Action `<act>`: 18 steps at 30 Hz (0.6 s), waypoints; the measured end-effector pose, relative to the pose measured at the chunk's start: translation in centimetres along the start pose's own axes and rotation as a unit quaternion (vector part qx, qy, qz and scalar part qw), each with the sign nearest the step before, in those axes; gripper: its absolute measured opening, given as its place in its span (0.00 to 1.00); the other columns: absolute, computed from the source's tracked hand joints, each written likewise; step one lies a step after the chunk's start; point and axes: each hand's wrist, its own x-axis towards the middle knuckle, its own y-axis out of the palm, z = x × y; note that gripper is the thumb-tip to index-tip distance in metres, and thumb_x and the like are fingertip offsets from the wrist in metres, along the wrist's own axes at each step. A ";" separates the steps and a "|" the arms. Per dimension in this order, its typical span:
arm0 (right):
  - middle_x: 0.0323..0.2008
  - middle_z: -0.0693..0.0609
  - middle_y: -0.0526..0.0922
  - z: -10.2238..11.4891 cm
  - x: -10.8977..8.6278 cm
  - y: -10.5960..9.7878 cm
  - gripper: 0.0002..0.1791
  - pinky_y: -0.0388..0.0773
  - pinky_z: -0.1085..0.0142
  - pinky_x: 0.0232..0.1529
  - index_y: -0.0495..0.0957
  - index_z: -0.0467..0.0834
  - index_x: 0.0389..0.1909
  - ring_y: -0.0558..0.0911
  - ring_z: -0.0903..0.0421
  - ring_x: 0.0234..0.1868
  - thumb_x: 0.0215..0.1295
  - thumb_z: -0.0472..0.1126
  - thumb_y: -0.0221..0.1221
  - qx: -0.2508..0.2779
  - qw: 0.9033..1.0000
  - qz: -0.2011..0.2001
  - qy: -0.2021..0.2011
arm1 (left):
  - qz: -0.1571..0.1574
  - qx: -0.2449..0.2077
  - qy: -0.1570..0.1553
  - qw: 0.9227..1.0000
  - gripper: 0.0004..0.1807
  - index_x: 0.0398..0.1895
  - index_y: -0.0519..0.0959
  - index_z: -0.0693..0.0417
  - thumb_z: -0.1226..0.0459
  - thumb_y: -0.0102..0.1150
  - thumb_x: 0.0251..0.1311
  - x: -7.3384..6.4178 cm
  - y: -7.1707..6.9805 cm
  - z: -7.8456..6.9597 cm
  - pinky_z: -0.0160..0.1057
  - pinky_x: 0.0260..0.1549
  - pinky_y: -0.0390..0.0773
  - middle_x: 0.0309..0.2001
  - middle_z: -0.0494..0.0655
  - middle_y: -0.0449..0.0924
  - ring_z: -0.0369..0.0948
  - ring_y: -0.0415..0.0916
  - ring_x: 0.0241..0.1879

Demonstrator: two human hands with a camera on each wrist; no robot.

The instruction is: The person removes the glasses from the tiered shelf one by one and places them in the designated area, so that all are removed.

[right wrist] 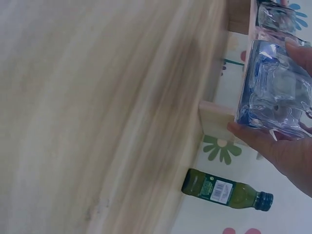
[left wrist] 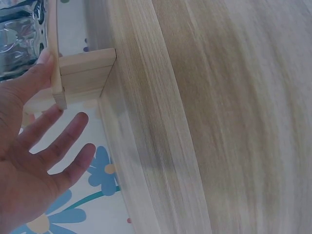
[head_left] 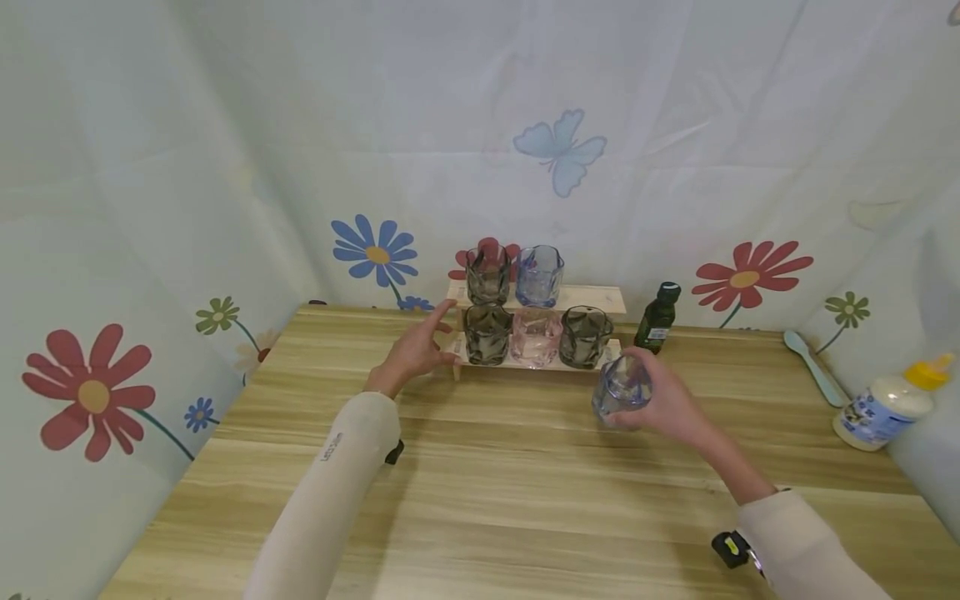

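Note:
My right hand (head_left: 667, 400) holds a clear blue faceted glass (head_left: 621, 390) between thumb and fingers, just in front of the lower right end of a two-tier wooden rack (head_left: 592, 298). In the right wrist view the glass (right wrist: 275, 90) is tilted on its side relative to the camera. My left hand (head_left: 412, 354) is at the rack's left end, fingers spread; in the left wrist view its thumb (left wrist: 36, 78) touches the shelf edge. On the upper tier stand a grey glass (head_left: 487, 277) and a blue glass (head_left: 538, 277). Below are a grey glass (head_left: 488, 335), a pink glass (head_left: 536, 337) and another grey glass (head_left: 585, 337).
A small dark green bottle (head_left: 657, 318) stands just right of the rack. Farther right, a pale blue spoon (head_left: 816, 367) and a white bottle with a yellow cap (head_left: 885, 408) are on the wooden table (head_left: 480, 500). A flower-printed curtain (head_left: 637, 208) hangs behind.

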 end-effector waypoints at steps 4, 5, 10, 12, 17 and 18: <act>0.51 0.33 0.77 -0.3 0.0 1.1 0.54 0.79 0.43 0.48 0.62 0.36 0.68 0.79 0.37 0.52 0.40 0.43 0.81 0.001 1.000 0.010 -0.004 | -0.001 0.006 -0.004 1.000 0.56 0.80 0.47 0.33 0.58 0.75 0.54 0.0 0.0 0.0 0.54 0.45 0.80 0.65 0.55 0.77 0.54 0.83 0.45; 0.51 0.33 0.77 -0.5 0.0 1.3 0.54 0.79 0.43 0.49 0.62 0.36 0.68 0.79 0.37 0.52 0.40 0.43 0.81 -0.002 1.000 0.012 -0.005 | -0.001 0.008 -0.005 1.000 0.56 0.79 0.47 0.32 0.58 0.75 0.54 -0.1 0.0 0.0 0.54 0.45 0.81 0.65 0.55 0.77 0.54 0.83 0.45; 0.52 0.35 0.76 -0.9 0.1 2.5 0.54 0.78 0.42 0.50 0.63 0.35 0.67 0.78 0.38 0.52 0.38 0.43 0.81 -0.011 1.000 0.021 -0.007 | -0.003 0.014 -0.006 1.000 0.56 0.79 0.47 0.32 0.57 0.75 0.54 -0.2 0.0 -0.1 0.54 0.44 0.81 0.65 0.54 0.77 0.53 0.84 0.46; 0.53 0.34 0.75 -1.0 0.1 2.8 0.55 0.78 0.41 0.51 0.63 0.35 0.66 0.77 0.37 0.53 0.36 0.42 0.82 -0.012 1.000 0.023 -0.008 | -0.002 0.013 -0.008 1.000 0.56 0.79 0.47 0.32 0.57 0.75 0.54 -0.2 0.0 -0.1 0.54 0.44 0.81 0.65 0.54 0.77 0.54 0.83 0.46; 0.56 0.33 0.74 -1.0 0.0 3.4 0.55 0.77 0.40 0.53 0.63 0.36 0.65 0.77 0.36 0.55 0.34 0.42 0.82 -0.024 0.999 0.030 0.000 | 0.000 0.013 -0.011 1.000 0.56 0.80 0.47 0.32 0.58 0.75 0.54 -0.1 0.0 -0.1 0.54 0.43 0.81 0.66 0.54 0.76 0.54 0.83 0.47; 0.56 0.33 0.73 -1.0 0.0 3.4 0.55 0.76 0.40 0.54 0.63 0.37 0.65 0.76 0.36 0.55 0.34 0.42 0.82 -0.027 0.999 0.031 0.001 | 0.000 0.013 -0.011 1.000 0.56 0.80 0.46 0.31 0.57 0.75 0.54 -0.1 0.0 -0.1 0.54 0.43 0.81 0.66 0.53 0.76 0.54 0.83 0.47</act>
